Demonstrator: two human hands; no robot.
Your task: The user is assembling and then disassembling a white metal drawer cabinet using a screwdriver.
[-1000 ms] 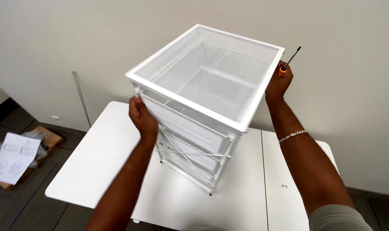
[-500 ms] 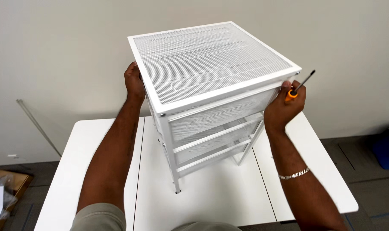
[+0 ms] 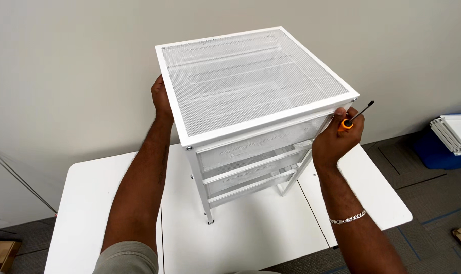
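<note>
**Drawer unit held upright on the table**

While both hands grip its top frame, the unit stands on the white table with its mesh top facing the camera and three mesh drawers visible below. The left hand curls around the far left edge of the top, fingers hidden behind the frame. The right hand presses against the near right corner, closed around a screwdriver with an orange collar, its dark shaft pointing up and away.

Judging from the grip, the step in hand is steadying or turning the unit so a side can be reached. Any next move calls for keeping both hands firm, since the legs seem to rest lightly, perhaps with one off the table; the angle makes that hard to tell.

At far right, a stack of flat white panels lies on a blue bin. A brown cardboard box sits at bottom left on the floor. No readable labels show.
</note>
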